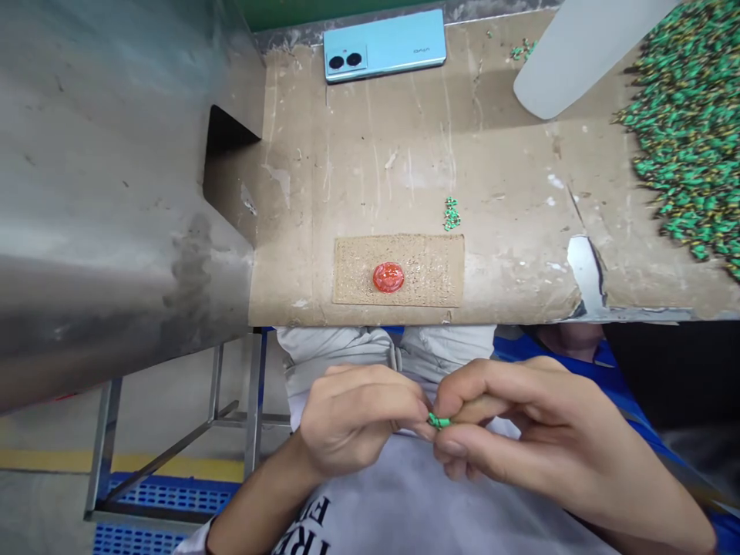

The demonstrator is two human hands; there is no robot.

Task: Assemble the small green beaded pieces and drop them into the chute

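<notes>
Logging from my remote station: left hand and right hand together, both clamped on a small green part, above a printed grey T-shirt.

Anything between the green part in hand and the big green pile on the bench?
Nothing visible blocks it. The green part, pinched by left hand and right hand, sits off the near edge of the cardboard-covered bench; only a torn patch lies en route to the pile.
</notes>
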